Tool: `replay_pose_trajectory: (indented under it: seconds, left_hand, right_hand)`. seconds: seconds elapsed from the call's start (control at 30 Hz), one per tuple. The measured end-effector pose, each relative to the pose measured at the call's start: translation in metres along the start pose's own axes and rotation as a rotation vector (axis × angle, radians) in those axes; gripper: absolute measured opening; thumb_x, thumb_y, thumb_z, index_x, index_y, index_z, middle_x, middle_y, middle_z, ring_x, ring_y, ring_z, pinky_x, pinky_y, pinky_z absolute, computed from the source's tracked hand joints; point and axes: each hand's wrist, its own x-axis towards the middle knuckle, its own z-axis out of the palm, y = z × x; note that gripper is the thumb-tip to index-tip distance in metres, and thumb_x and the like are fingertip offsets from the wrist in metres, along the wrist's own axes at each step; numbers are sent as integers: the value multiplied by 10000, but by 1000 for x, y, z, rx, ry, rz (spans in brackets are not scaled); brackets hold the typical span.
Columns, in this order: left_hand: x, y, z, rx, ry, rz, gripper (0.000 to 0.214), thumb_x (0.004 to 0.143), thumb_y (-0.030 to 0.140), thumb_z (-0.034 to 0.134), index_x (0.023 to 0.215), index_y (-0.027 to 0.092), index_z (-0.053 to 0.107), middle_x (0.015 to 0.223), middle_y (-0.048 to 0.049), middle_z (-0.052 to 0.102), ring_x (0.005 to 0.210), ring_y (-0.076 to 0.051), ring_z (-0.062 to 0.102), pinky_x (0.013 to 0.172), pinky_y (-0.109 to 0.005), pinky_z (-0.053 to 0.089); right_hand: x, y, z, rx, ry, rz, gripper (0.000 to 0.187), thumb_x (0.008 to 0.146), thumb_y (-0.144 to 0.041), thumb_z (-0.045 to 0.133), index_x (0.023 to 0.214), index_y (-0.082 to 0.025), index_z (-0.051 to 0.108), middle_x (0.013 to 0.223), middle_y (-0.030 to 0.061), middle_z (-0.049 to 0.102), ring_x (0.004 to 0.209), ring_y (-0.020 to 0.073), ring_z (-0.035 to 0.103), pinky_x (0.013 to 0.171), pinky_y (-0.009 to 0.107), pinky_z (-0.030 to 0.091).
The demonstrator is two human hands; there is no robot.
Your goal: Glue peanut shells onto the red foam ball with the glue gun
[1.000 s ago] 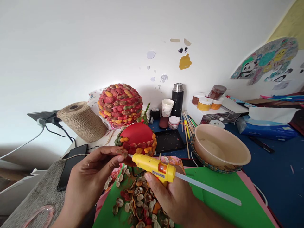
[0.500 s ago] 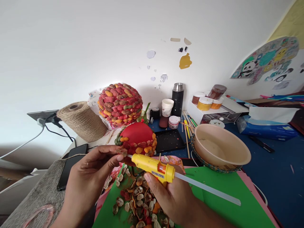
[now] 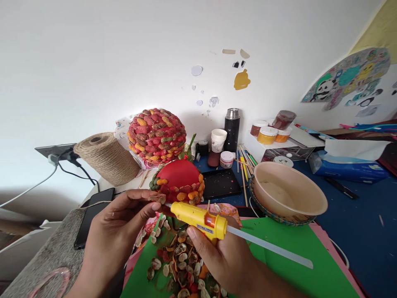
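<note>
Between thumb and fingers, my left hand [image 3: 116, 229] pinches a brown peanut shell [image 3: 159, 199]. A yellow glue gun [image 3: 198, 219] is gripped in my right hand [image 3: 228, 256], its nozzle pointing left at the shell, touching or very close to it. From the gun's back end sticks a long translucent glue stick [image 3: 273, 245]. Just behind the nozzle sits a red ball [image 3: 180, 171], partly covered with painted peanut shells. Below my hands, a pile of loose peanut shells [image 3: 182, 260] in several colours lies on green paper [image 3: 279, 256].
Behind stand a larger shell-covered ball [image 3: 156, 136], a twine spool [image 3: 107, 159] and a black flask [image 3: 232, 130]. A beige bowl [image 3: 291, 190] sits to the right, near a tissue pack [image 3: 350, 165]. A black phone [image 3: 93, 219] and a black tray [image 3: 220, 184] lie on the table.
The glue gun has shifted very slightly left, toward the peanut shell. My left hand keeps its pinch almost unmoved.
</note>
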Motion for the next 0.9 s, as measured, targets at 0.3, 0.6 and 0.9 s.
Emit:
replay_pose_trajectory:
  seconds: [0.3, 0.6, 0.9]
  left_hand:
    - [1, -1, 1, -11, -16, -1, 359, 807, 565, 1033, 964, 283, 877, 975, -40, 920, 955, -290, 892, 869, -304, 742]
    - [3, -2, -2, 10, -38, 12, 348, 831, 566, 1018, 976, 284, 876, 975, -39, 919, 960, -282, 894, 880, -295, 740]
    - [1, -1, 1, -8, -12, 0, 370, 810, 574, 1033, 971, 280, 876, 981, -42, 922, 958, -283, 894, 883, -301, 740]
  right_hand:
    - [-1, 2, 2, 34, 7, 4, 232, 1120, -260, 601, 965, -239, 772, 790, 35, 770, 756, 247, 788, 718, 293, 612]
    - [-1, 0, 1, 38, 0, 12, 219, 1113, -261, 618, 978, -239, 789, 826, 54, 800, 801, 259, 802, 721, 294, 627]
    - [-1, 0, 1, 48, -13, 28, 216, 1107, -258, 617, 956, -241, 771, 771, 35, 750, 849, 264, 807, 718, 284, 627]
